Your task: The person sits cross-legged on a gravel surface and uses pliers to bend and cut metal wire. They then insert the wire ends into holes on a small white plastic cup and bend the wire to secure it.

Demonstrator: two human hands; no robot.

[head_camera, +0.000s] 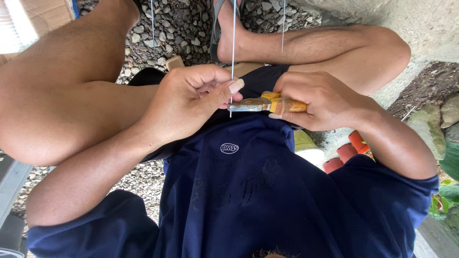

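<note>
a single head-worn camera looks steeply down the person's own chest, very near the navy shirt (239, 191), over the lap and both hands toward the gravel ground (186, 28) beyond.

Your left hand (191, 98) pinches wire (233, 52); pliers (260, 104) in right hand (318, 100), jaws touching wire end. Gravel (184, 28) beyond hands, pots (346, 152) to right.

The wire (233, 48) is thin bare metal, smooth with a dull sheen. The pliers (260, 103) have worn, rust-flecked metal jaws and scuffed orange-yellow plastic grips. Below the pliers, the shirt (248, 191) is matt navy cloth. Beyond them lies rough grey gravel (181, 28)
</note>
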